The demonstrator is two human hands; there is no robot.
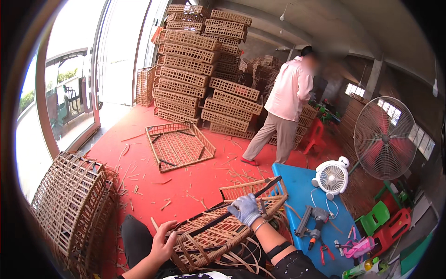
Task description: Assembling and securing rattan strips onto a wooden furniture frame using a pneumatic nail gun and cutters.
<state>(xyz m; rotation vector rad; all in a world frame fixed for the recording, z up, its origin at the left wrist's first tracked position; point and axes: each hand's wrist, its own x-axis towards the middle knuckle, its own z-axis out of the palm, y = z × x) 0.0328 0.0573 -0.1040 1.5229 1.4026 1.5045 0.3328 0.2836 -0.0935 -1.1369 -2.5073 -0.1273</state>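
A woven rattan tray (213,232) with dark strips across it lies tilted over my lap. My right hand (245,210), in a pale grey-blue glove, is closed over a dark strip (211,224) on the tray's far side, its fingers bent down. What lies under those fingertips is partly hidden. Bare and with its fingers apart, my left hand (162,242) is beside the tray's left rim. Loose rattan strips (244,260) hang below the tray near my right forearm.
At right, a blue table (297,179) bears a nail gun (317,223), red-handled pliers (327,252) and a small white fan (332,176). Rattan trays stand stacked at left (69,200) and behind (186,69); another tray (181,144) lies on the scrap-strewn red floor. A person (288,93) walks beyond.
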